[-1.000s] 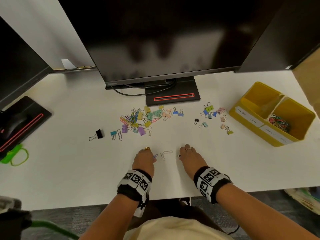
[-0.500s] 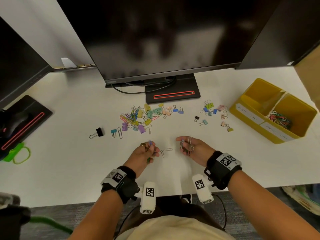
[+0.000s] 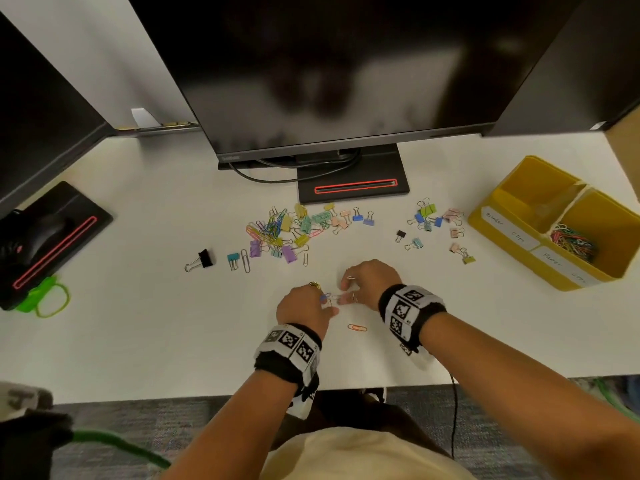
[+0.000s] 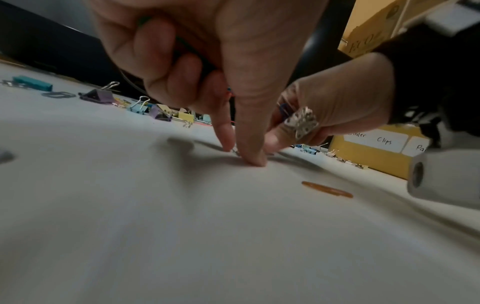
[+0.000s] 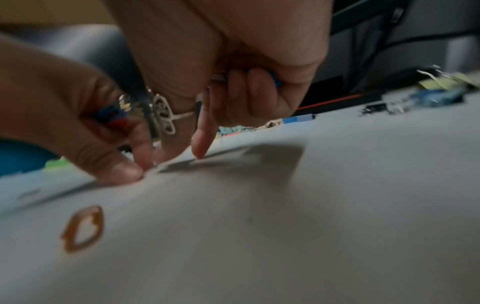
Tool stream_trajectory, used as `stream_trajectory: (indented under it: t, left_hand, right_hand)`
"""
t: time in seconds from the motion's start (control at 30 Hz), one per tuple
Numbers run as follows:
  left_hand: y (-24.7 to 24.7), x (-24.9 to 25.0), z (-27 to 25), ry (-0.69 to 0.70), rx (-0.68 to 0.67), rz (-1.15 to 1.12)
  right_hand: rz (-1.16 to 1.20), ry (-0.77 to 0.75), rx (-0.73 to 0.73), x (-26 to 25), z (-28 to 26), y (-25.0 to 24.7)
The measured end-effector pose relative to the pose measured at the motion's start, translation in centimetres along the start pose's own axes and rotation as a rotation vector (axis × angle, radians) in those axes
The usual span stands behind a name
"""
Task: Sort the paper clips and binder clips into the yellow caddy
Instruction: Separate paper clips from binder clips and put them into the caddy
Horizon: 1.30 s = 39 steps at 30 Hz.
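My left hand (image 3: 327, 304) and right hand (image 3: 346, 292) meet fingertip to fingertip over silver paper clips (image 3: 334, 297) on the white desk (image 3: 173, 323). Each hand keeps several paper clips in its curled fingers. In the left wrist view the left hand (image 4: 241, 152) has thumb and forefinger down on a silver clip. In the right wrist view the right hand (image 5: 187, 153) touches the desk beside it. An orange paper clip (image 3: 357, 328) lies loose just nearer to me. The yellow caddy (image 3: 512, 233) stands far right, with coloured paper clips (image 3: 571, 240) in its right compartment.
A mixed pile of clips (image 3: 287, 230) lies in front of the monitor stand (image 3: 353, 181), and a smaller group of binder clips (image 3: 433, 223) lies nearer the caddy. A black binder clip (image 3: 202, 259) sits apart at the left. A mouse pad (image 3: 52, 237) is far left.
Half a second ago both hands were turned palm-up, showing the clips they held. They have turned back down and closed in on the silver clips. An orange clip now lies on the desk.
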State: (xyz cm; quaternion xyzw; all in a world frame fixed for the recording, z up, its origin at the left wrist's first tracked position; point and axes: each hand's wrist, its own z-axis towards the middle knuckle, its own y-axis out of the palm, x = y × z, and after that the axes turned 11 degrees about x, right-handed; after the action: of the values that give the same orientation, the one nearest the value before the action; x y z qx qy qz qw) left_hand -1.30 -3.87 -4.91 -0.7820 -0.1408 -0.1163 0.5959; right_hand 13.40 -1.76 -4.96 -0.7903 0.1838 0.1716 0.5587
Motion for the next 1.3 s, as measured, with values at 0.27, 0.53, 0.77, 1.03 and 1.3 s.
stream_trajectory:
  t: [0.27, 0.53, 0.77, 1.03, 1.3]
  left_hand:
    - [-0.2, -0.3, 0.8, 0.007, -0.025, -0.025]
    - [0.2, 0.7, 2.1, 0.035, -0.155, -0.074]
    - [-1.6, -1.1, 4.0, -0.146, 0.065, -0.487]
    - [-2.0, -0.3, 6.8, -0.366, 0.085, -0.44]
    - [-1.5, 1.2, 7.1, -0.269, 0.121, -0.232]
  right_hand:
    - [-0.05, -0.082, -0.113, 0.2, -0.4, 0.7]
    - [0.652, 0.164, -0.182, 3.9, -4.2, 0.4]
    - [0.644, 0.195, -0.184, 3.6, -4.2, 0.7]
    - [0.058, -0.042, -0.11, 1.8, -3.7, 1.9]
    - [-0.079, -0.064, -0.11, 1.0, -3.8, 2.2]
